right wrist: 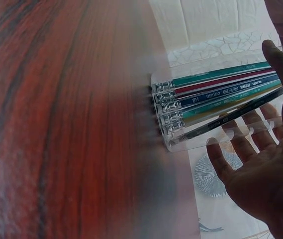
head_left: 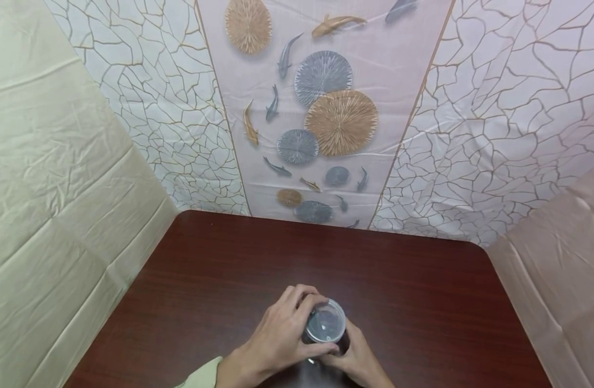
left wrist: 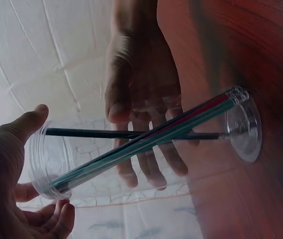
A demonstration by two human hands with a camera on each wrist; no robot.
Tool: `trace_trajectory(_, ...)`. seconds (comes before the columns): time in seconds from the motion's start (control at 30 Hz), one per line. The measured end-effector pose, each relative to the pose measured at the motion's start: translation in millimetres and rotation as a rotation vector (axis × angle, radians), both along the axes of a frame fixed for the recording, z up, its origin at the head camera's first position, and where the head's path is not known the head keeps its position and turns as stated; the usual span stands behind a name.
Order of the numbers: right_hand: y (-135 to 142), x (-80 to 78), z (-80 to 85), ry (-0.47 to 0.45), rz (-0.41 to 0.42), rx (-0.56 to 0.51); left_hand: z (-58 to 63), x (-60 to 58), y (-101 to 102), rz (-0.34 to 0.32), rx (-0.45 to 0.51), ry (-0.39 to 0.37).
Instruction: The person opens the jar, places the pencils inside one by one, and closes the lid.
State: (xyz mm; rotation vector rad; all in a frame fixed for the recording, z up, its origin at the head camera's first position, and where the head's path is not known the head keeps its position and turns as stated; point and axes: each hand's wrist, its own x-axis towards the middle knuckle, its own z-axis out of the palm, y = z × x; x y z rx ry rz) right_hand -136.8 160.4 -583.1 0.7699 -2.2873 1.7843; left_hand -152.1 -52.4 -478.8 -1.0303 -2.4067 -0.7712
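A clear plastic jar (left wrist: 89,149) with a round lid (head_left: 327,323) stands on the table near its front edge. Several pencils (right wrist: 206,98) lean inside it, green, red, dark blue and black among them, their metal-ferruled ends at the bottom. My left hand (head_left: 279,331) grips the lid from the left, thumb on the near side and fingers on the far side. Lower down, my right hand (head_left: 358,358) holds the jar's body from the right. In the right wrist view its thumb and fingers (right wrist: 243,145) curve round the clear wall.
The dark red-brown wooden table (head_left: 219,258) spreads out around the jar. A patterned cloth (head_left: 326,178) with fish and round motifs hangs at its back edge. Plain cloths rise at the left (head_left: 59,215) and right (head_left: 558,280).
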Motion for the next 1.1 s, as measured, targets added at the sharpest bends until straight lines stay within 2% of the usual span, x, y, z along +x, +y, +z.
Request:
trace_trajectory(0.2,-0.2,-0.3,0.2,0.0,0.0,-0.005,-8.5,-0.1,3.6,0.03,0.037,0.07)
trace_trajectory(0.3,0.8,-1.1,-0.8,0.0,-0.016,0.019,-12.1,-0.7,2.3,0.013,0.051,0.048)
trace_trajectory(0.4,1.5,-1.8,-1.1,0.008,-0.027,0.041,-15.1,-3.0,-2.1,-0.056,0.074,-0.001)
trace_trajectory(0.53,1.7,-2.0,0.0,0.026,-0.026,0.051,-17.4,-9.8,-10.1,-0.191,0.108,-0.091)
trace_trajectory(0.63,1.2,-1.8,1.4,0.003,-0.004,0.028,-18.1,-15.2,-14.7,-0.284,0.131,-0.145)
trace_trajectory(0.8,-0.5,-0.8,2.7,-0.07,0.025,-0.009,-20.1,-20.5,-16.7,-0.384,0.175,-0.161)
trace_trajectory(0.93,-1.2,-0.3,2.4,-0.05,0.027,-0.011,-22.4,-22.2,-15.8,-0.402,0.202,-0.132)
trace_trajectory(1.1,-1.0,-0.1,3.1,-0.015,0.02,-0.015,-23.7,-21.3,-14.3,-0.366,0.234,-0.128)
